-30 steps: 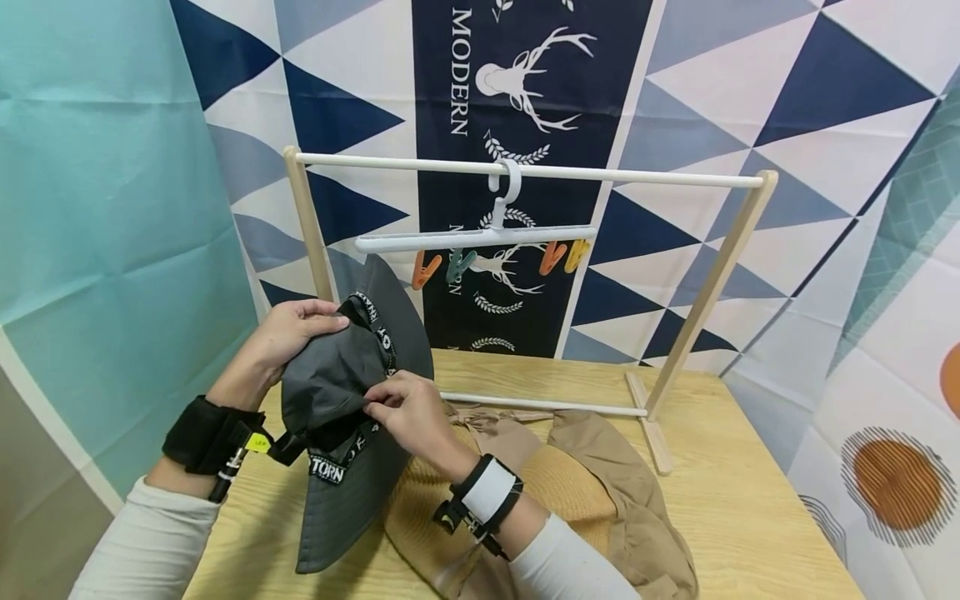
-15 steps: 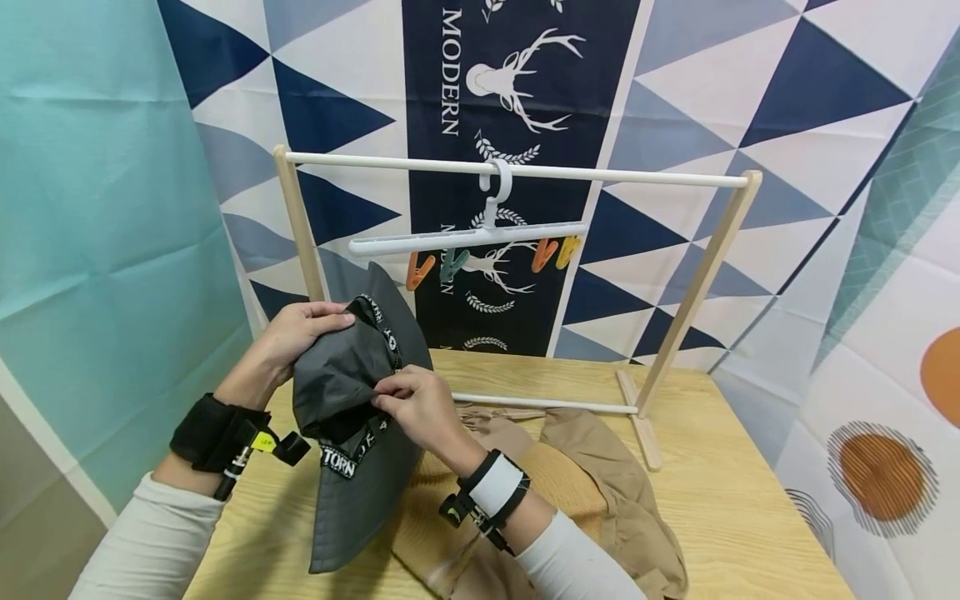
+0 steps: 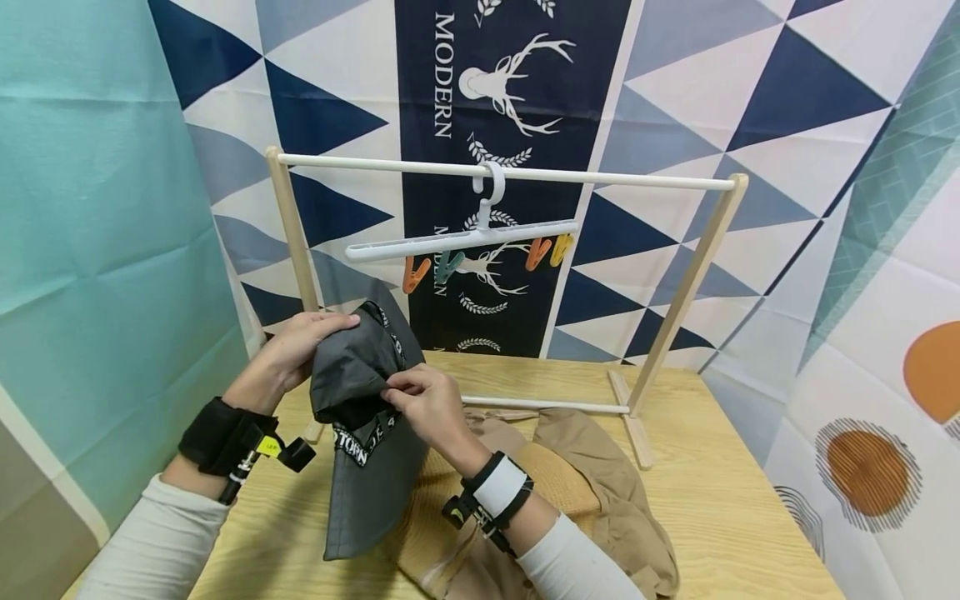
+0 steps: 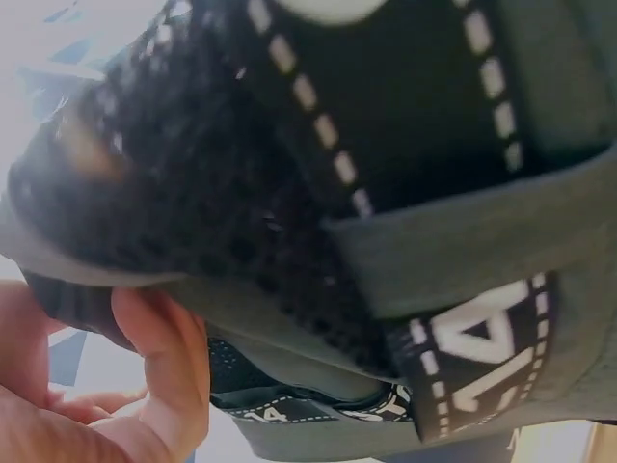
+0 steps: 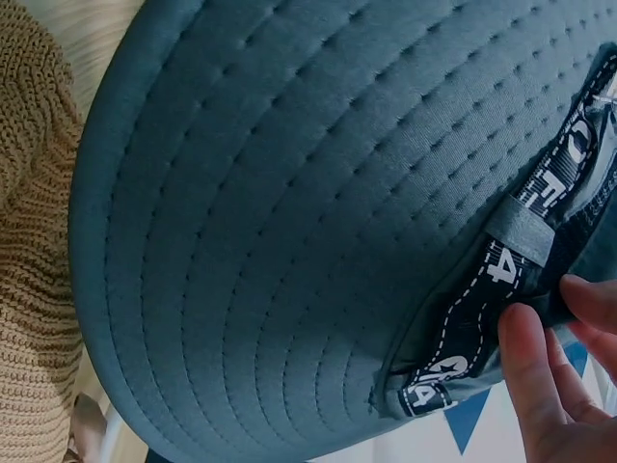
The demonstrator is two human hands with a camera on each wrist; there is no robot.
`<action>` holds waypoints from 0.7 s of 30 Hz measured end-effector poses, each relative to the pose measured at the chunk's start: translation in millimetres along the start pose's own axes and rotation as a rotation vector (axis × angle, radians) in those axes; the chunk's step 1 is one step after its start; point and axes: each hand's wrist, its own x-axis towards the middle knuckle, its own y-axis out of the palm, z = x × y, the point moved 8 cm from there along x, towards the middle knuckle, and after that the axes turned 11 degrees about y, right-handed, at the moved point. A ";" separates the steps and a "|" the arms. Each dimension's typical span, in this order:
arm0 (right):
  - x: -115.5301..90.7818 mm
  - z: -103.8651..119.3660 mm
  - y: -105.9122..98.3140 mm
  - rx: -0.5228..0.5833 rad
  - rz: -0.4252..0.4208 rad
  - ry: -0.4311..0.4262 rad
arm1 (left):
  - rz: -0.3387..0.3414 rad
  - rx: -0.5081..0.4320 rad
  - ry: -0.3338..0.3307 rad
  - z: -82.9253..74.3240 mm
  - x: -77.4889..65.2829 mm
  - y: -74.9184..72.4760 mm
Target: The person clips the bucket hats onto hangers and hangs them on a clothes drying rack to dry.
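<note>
A dark grey bucket hat (image 3: 375,500) is held above the table in both hands, its wide brim toward the right and below. My left hand (image 3: 303,346) grips the upper part of the crown, fingers over the fabric. Thumb and fingertips of my right hand (image 3: 431,408) pinch the crown fabric close to the black ribbon (image 3: 352,446) with white lettering. Seen from the right wrist, the brim (image 5: 260,241) shows rows of stitching, and the pinch is right beside the ribbon. In the left wrist view the hat's dark fabric fills most of the picture.
A straw hat (image 3: 555,475) with beige cloth (image 3: 622,492) lies on the wooden table (image 3: 720,483) under my right forearm. Behind it stands a rack with a white rail (image 3: 637,179). From the rail hangs a white hanger (image 3: 465,242) with orange, green and yellow clips (image 3: 538,252).
Both hands have shifted slightly right with the hat, which has turned so its brim looks narrower. The grips look the same. The head view has shifted a little, moving the rack leftward.
</note>
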 end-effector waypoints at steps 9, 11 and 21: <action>0.4 -3.7 -6.5 0.033 -0.089 -0.002 | 0.027 0.018 -0.009 -0.2 -2.1 9.5; 0.6 -4.2 -7.6 0.028 -0.105 -0.003 | 0.035 0.015 -0.011 0.7 -2.0 11.0; 0.2 -6.7 -8.4 0.018 -0.128 -0.010 | 0.022 -0.040 0.001 6.8 -5.7 16.1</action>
